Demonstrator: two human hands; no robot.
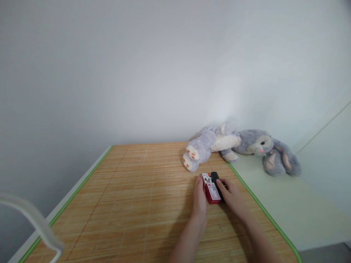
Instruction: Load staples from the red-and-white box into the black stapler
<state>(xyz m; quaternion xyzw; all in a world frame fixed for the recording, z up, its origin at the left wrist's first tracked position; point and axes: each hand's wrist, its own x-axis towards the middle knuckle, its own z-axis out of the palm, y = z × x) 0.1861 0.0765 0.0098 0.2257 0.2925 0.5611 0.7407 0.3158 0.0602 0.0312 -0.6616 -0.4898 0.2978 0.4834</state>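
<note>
A small red and white box (214,193) rests on the bamboo mat, its label facing up. Just beyond it, touching, is a white box end with a printed picture (207,178); whether it is a separate box I cannot tell. A slim black case (215,178) stands along their right side. My left hand (200,197) is pressed along the left side of the red and white box, fingers together and pointing away from me. From the right, my right hand (231,195) grips the black case, thumb near its top and the other fingers partly hidden.
A grey plush rabbit (226,142) lies on its side against the wall, beyond my hands. The bamboo mat (131,204) has a green border and covers part of a pale tabletop (290,204). A white curved strip (30,213) shows at lower left.
</note>
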